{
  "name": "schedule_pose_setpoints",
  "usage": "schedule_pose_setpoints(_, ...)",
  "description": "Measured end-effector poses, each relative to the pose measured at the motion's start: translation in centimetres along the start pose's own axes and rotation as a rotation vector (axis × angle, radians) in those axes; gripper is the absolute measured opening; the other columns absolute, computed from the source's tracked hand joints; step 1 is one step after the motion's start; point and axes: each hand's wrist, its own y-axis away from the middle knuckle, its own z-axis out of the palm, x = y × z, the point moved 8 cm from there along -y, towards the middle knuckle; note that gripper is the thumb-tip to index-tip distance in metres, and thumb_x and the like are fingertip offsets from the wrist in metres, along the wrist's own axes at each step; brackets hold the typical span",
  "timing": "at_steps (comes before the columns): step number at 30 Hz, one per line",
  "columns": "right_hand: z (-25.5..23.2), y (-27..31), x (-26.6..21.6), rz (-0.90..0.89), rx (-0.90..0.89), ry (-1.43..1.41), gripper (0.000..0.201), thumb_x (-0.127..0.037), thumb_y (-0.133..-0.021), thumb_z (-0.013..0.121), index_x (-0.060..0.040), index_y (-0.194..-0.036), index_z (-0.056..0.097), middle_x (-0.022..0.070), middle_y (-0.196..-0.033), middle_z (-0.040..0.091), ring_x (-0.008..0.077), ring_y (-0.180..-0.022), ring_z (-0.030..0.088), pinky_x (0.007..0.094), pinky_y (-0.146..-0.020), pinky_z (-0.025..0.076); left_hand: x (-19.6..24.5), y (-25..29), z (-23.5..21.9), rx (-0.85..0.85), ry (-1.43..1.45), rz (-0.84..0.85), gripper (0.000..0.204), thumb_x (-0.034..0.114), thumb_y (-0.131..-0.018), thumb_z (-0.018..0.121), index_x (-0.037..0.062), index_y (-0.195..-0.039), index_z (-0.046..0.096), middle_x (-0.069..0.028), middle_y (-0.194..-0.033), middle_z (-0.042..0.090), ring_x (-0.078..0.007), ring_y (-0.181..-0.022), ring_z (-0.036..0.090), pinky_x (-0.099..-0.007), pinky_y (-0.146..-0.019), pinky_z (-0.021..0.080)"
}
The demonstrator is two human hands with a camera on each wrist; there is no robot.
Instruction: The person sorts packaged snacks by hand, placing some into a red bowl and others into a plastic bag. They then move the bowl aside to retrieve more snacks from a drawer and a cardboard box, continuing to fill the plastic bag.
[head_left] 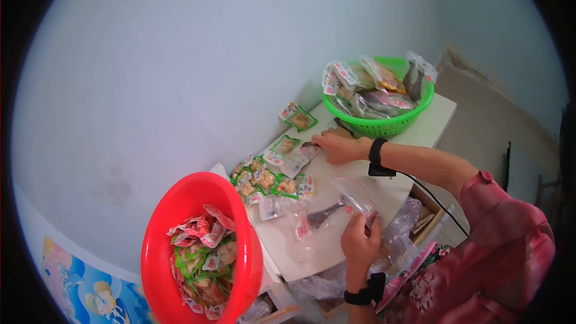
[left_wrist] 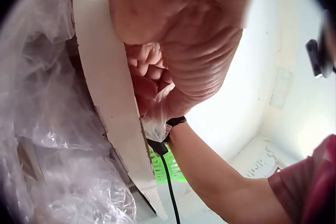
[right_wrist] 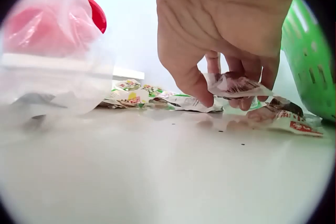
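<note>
My left hand (head_left: pixel 360 241) pinches the edge of a clear plastic bag (head_left: pixel 354 195) above the front of the white table. In the left wrist view the fingers curl in and a bit of clear film (left_wrist: pixel 156 127) sticks out beneath the thumb. Farther back, my right hand (head_left: pixel 341 146) pinches a small clear packet (right_wrist: pixel 237 85) with dark contents between thumb and fingers, low over the tabletop. Another dark-filled packet (right_wrist: pixel 287 118) lies beside those fingertips, toward the green basket. Between the hands, a clear wrapper with a dark grey piece (head_left: pixel 325 214) lies on the table.
Several green-edged snack packets (head_left: pixel 264 177) lie along the table's wall side. A green basket (head_left: pixel 384 125) full of packets stands at the far end. A red tub (head_left: pixel 157 228) with more packets is at the left. Clear plastic bags (head_left: pixel 403 222) fill an open drawer below.
</note>
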Motion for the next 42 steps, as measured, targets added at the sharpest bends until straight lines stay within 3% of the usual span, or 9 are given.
schedule_pose_setpoints(4,-2.0,1.7,-0.6,0.039,0.19,-0.234,0.035,-0.007,-0.083,0.066,-0.0033,-0.117,0.058,0.0226,-0.095,0.069,0.044,-0.093,0.067,0.0519,-0.078,0.051,-0.6,0.2,0.2,-0.036,0.029,-0.076,0.016,0.016,-0.091,0.072,0.0036,-0.102,0.073,-0.0105,-0.088,0.07,-0.0244,-0.07,0.067,-0.0343,-0.065,0.052)
schedule_pose_setpoints(5,-3.4,2.6,-1.4,0.052,0.24,-0.267,0.032,-0.007,-0.085,0.066,-0.0031,-0.116,0.059,0.0218,-0.093,0.069,0.0439,-0.092,0.067,0.0517,-0.078,0.051,-0.7,0.2,0.3,-0.03,0.018,-0.039,0.016,0.01,-0.091,0.073,0.0017,-0.104,0.072,-0.0056,-0.087,0.072,-0.0116,-0.068,0.063,-0.0263,-0.063,0.05)
schedule_pose_setpoints(6,-4.7,3.7,-1.8,0.068,0.291,-0.299,0.029,-0.008,-0.087,0.066,-0.0029,-0.115,0.059,0.0211,-0.091,0.069,0.0437,-0.092,0.067,0.0515,-0.078,0.051,-0.7,0.3,0.2,-0.026,0.016,-0.032,0.016,0.01,-0.091,0.073,0.0016,-0.104,0.072,-0.0057,-0.087,0.072,-0.0115,-0.069,0.063,-0.0262,-0.064,0.05)
schedule_pose_setpoints(12,-10.8,11.2,-2.6,0.122,0.355,-0.788,0.022,-0.016,-0.091,0.076,-0.003,-0.104,0.064,0.0126,-0.087,0.065,0.0298,-0.077,0.064,0.0404,-0.072,0.051,0.1,0.3,0.2,-0.015,0.017,-0.084,0.015,0.012,-0.091,0.073,0.0012,-0.102,0.071,-0.0103,-0.091,0.073,-0.0199,-0.075,0.07,-0.0311,-0.067,0.054)
schedule_pose_setpoints(15,-14.7,16.5,-3.2,-0.203,0.702,-0.254,0.023,-0.019,-0.088,0.078,-0.0056,-0.103,0.066,0.007,-0.083,0.062,0.0219,-0.073,0.06,0.037,-0.067,0.049,-0.6,0.6,0.3,0.053,0.097,-0.09,0.019,0.012,-0.091,0.073,0.0008,-0.106,0.071,-0.0095,-0.09,0.074,-0.0162,-0.076,0.069,-0.0294,-0.069,0.054)
schedule_pose_setpoints(18,-14.0,19.2,-0.8,0.022,0.472,-0.414,0.025,-0.017,-0.087,0.079,-0.0053,-0.105,0.066,0.0034,-0.082,0.059,0.0152,-0.07,0.056,0.0329,-0.061,0.046,-0.9,0.8,0.4,0.054,0.114,-0.161,0.023,0.012,-0.091,0.074,0.0003,-0.111,0.069,-0.0047,-0.091,0.072,-0.0093,-0.077,0.063,-0.0243,-0.071,0.051)
schedule_pose_setpoints(28,-11.3,24.1,3.7,0.421,0.386,-1.065,0.038,-0.014,-0.09,0.077,0.0003,-0.122,0.06,-0.0003,-0.083,0.058,0.0088,-0.062,0.059,0.0265,-0.056,0.049,-1.1,1.9,0.9,0.19,0.273,-0.198,0.028,0.006,-0.092,0.073,-0.003,-0.117,0.063,-0.0034,-0.09,0.066,-0.009,-0.078,0.06,-0.0242,-0.073,0.05)
schedule_pose_setpoints(35,-6.8,26.7,6.4,0.461,0.196,-1.219,0.023,-0.018,-0.097,0.07,-0.0014,-0.109,0.061,0.0029,-0.084,0.064,0.0098,-0.06,0.063,0.0253,-0.05,0.045,0.2,2.5,0.9,0.262,0.24,-0.204,0.029,0.006,-0.092,0.073,-0.0038,-0.117,0.06,-0.0044,-0.095,0.065,-0.0093,-0.08,0.058,-0.0244,-0.072,0.049)
schedule_pose_setpoints(42,-10.3,28.1,6.0,0.408,0.434,-1.423,0.018,-0.015,-0.101,0.065,-0.0004,-0.105,0.056,0.0096,-0.087,0.069,0.0168,-0.062,0.071,0.0255,-0.045,0.053,2.8,3.0,-0.1,0.407,-0.064,-0.187,0.021,0.009,-0.092,0.073,-0.0017,-0.109,0.064,-0.0048,-0.09,0.064,-0.0106,-0.076,0.058,-0.0256,-0.066,0.048)
